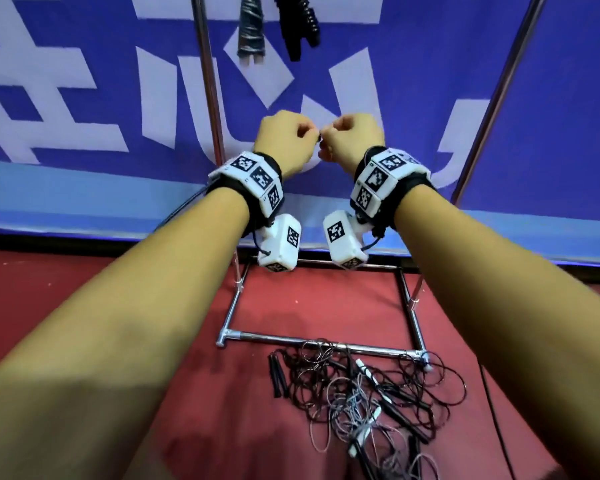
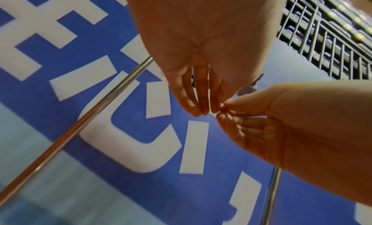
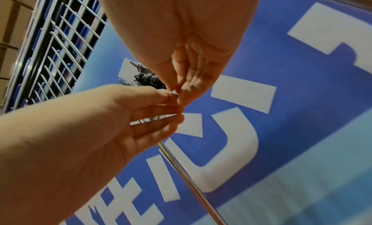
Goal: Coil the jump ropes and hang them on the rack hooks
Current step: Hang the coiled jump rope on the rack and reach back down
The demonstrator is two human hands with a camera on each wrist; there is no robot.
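Note:
Both hands are raised in front of the rack, with their fingertips meeting. My left hand [image 1: 311,136] [image 2: 201,112] has its fingers drawn together. My right hand [image 1: 327,140] [image 3: 174,91] pinches thumb against forefinger right at the left fingertips. A tiny dark speck shows between them, and no rope runs from either hand. Two coiled ropes hang above, a silver-and-black one [image 1: 252,32] and a black one [image 1: 300,26] [image 3: 149,80]. A tangled pile of jump ropes [image 1: 361,393] lies on the red floor against the rack's front base bar [image 1: 291,341].
The rack's chrome posts rise on the left [image 1: 208,81] and right [image 1: 499,98], in front of a blue banner with white characters [image 1: 84,98]. A pair of black handles [image 1: 278,375] lies at the pile's left edge. A metal railing [image 2: 326,42] runs above the banner.

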